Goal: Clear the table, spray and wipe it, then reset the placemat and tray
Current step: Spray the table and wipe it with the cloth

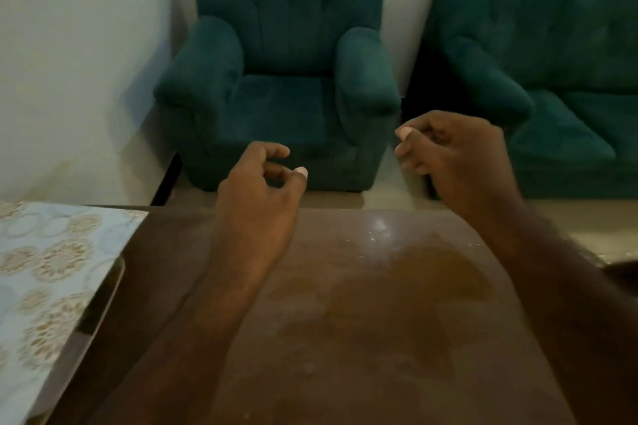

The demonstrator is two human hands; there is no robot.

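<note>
Dark brown wood tabletop [362, 321], dusty, smudged mid-surface. At left edge — pale blue placemat [45, 269] with gold floral print, lying over a dark tray [103, 300], only the rim showing; contents hidden. Left hand [259, 190] raised over far edge, fingers [276, 150] loosely curled, grasping nothing. Right hand [452, 155] same — fingers half-bent, empty. Beyond: green armchair [276, 79], green sofa [552, 79].
</note>
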